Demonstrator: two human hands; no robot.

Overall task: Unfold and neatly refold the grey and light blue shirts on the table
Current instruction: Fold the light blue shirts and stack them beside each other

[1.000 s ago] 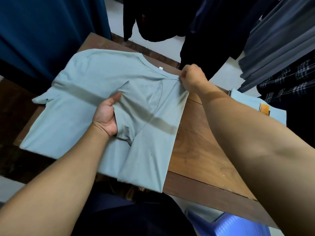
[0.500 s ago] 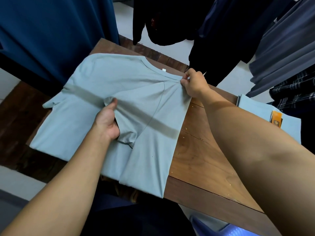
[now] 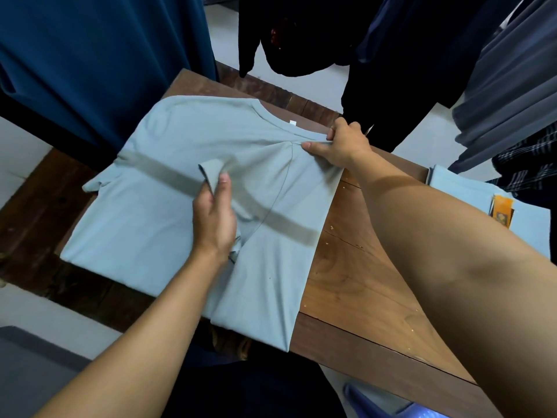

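A grey shirt lies spread over the left half of the wooden table, its right side folded inward and its hem hanging over the near edge. My left hand pinches the folded-in sleeve at the shirt's middle, lifting its cuff a little. My right hand pinches the shoulder seam at the far right corner, beside the collar. A light blue shirt lies folded at the table's right end, with an orange tag on it.
Dark garments hang behind the table, a blue curtain hangs at the left. Grey and checked clothes hang at the right. A blue plastic stool stands below the table's near edge.
My left hand has slid up along the folded sleeve and now lifts its cuff. My right hand keeps its pinch on the shoulder. The view has shifted slightly.
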